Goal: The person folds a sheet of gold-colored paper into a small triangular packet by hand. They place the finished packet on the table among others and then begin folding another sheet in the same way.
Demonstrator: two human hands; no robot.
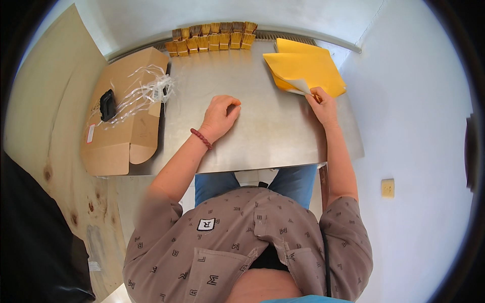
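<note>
My right hand (pixel 323 107) pinches the near edge of a yellow paper sheet (pixel 308 65), on a stack of similar sheets at the far right of the metal table. That edge curls up and bares a pale underside. On the middle of the table rests my left hand (pixel 221 118), its fingers curled in a loose fist with nothing visible in it. A dark red bead bracelet (pixel 202 138) circles the left wrist.
Yellow-brown banded bundles (pixel 214 41) stand in two rows along the metal table's (pixel 252 146) back edge. A flattened cardboard box (pixel 144 123) lies at the left, bearing clear plastic strips (pixel 146 93) and a black plastic piece (pixel 107 105). Walls enclose the back and right.
</note>
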